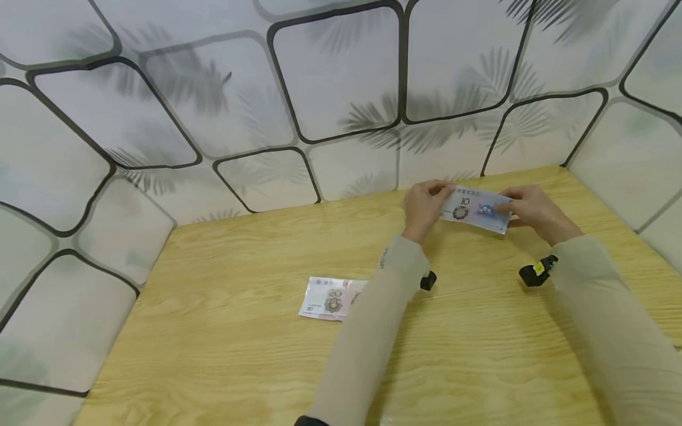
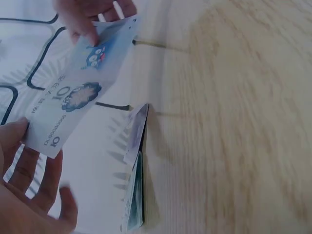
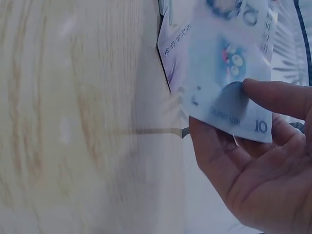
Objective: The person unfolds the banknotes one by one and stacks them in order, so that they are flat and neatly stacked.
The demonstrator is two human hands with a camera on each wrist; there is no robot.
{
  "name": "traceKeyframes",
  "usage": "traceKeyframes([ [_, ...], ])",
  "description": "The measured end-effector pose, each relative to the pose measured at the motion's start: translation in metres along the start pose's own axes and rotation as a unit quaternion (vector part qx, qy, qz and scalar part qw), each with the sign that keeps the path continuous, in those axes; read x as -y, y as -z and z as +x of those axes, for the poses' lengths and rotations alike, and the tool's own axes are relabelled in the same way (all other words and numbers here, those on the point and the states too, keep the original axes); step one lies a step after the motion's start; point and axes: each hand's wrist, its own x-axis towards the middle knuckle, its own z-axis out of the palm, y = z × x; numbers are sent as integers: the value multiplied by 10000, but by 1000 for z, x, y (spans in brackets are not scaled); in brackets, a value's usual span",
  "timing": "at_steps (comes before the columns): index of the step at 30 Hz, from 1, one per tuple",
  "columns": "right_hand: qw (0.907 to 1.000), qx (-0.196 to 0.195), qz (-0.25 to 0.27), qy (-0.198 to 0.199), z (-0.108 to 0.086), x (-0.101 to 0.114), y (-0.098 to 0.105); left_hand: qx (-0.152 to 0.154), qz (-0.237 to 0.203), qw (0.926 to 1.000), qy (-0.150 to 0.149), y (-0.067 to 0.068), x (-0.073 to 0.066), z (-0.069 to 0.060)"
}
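- Pale wall (image 1: 346,83) with dark outlined panels and leaf shadows fills the top and left of the head view; below it spreads your wood-grain table (image 1: 240,254).
- Your 10 note (image 1: 476,210) is right of centre in the head view, held up between both hands, printed face showing, its right end tilted lower than its left.
- Your left hand (image 1: 421,207) reaches up from bottom centre, wrist bent, and pinches the note's left end; in the left wrist view the thumb presses its face while the other fingers spread loosely below.
- Your right hand (image 1: 535,210) comes in from the lower right and grips the other end, thumb flat on the face and fingers curled behind.
- Both sleeves (image 1: 367,331) run upward from the bottom edge, a black wrist camera (image 1: 535,273) showing at each cuff.
- Your 20 note (image 1: 326,299) lies near bottom centre, partly hidden by the left sleeve.
- At the left wrist view's centre and bottom, a purple note (image 2: 136,134) and a green note (image 2: 134,200) overlap where table meets wall; you cannot tell whether they lean.
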Motion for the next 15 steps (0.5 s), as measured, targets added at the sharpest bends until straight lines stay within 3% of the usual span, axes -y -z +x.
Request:
traceKeyframes([
  [8, 9932, 79, 1160, -79, 0, -4, -2, 94, -1071, 9929, 510, 21, 16, -2],
  [15, 9826, -14, 1856, -60, -2, -3, -5, 616, -1880, 9768, 824, 40, 28, -9],
])
